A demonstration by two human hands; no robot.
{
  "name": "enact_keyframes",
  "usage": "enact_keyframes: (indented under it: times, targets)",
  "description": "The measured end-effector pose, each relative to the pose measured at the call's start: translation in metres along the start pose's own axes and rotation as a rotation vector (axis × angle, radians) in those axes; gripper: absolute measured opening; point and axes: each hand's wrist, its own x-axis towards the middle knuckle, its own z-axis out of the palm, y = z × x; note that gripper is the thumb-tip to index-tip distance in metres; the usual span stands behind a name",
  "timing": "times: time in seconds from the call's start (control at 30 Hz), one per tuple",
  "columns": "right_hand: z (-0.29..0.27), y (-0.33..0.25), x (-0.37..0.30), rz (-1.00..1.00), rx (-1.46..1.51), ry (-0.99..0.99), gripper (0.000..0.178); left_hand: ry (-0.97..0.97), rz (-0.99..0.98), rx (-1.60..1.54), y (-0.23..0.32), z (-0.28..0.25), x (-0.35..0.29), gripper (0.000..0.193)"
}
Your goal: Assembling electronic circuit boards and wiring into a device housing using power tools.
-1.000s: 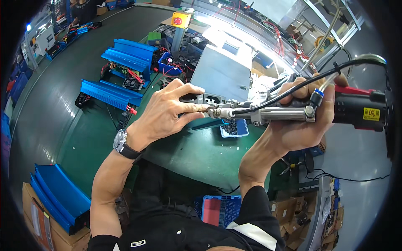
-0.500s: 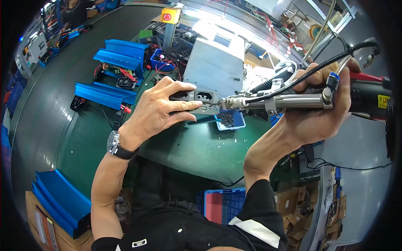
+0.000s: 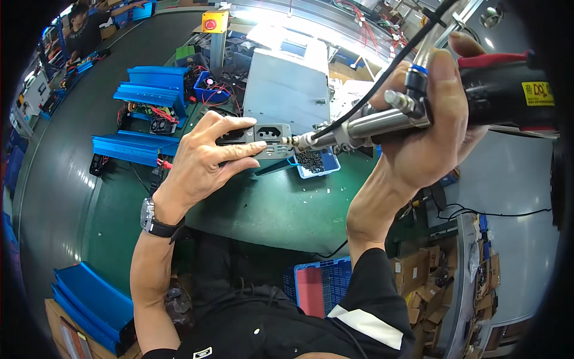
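Note:
A grey metal end panel (image 3: 278, 151) with a black power socket (image 3: 268, 133) lies at the near end of a grey metal case (image 3: 287, 87). My left hand (image 3: 206, 149) grips the panel's left part, index finger over its far edge, middle finger across its face and thumb near its lower side. My right hand (image 3: 433, 119) is wrapped round a black air screwdriver (image 3: 499, 90) with a red lever and a steel tube. Its tip meets the panel's right end, beside the socket; the screw there is too small to make out.
A small tray of dark screws (image 3: 311, 161) sits right of the panel on the green tabletop (image 3: 281, 209). Blue finned housings (image 3: 140, 146) with wiring stand left. An emergency stop box (image 3: 213, 23) is at the back. Below are a blue crate (image 3: 335, 284) and cartons (image 3: 418, 278).
The view has shifted a little. The screwdriver now slants more, its rear end raised, and its tip stays at the panel's right end. My left hand keeps its hold.

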Motion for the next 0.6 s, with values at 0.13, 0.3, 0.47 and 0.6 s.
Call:
enact_keyframes:
  times: [0.13,0.3,0.47,0.6]
  targets:
    - [0.003,0.005,-0.003,-0.002,0.01,0.041,0.038,-0.019,-0.003,0.024,0.0,0.0,0.002,0.035]
    - [-0.002,0.011,-0.004,0.003,0.045,0.012,0.036,-0.031,-0.008,0.03,0.0,-0.001,0.002,0.035]
    - [0.008,0.002,-0.005,-0.015,-0.055,0.07,0.033,-0.033,-0.003,0.037,-0.001,-0.001,0.002,0.035]
    - [-0.002,0.01,-0.003,-0.05,-0.016,-0.01,0.031,-0.04,-0.014,0.042,-0.001,-0.001,0.002,0.035]
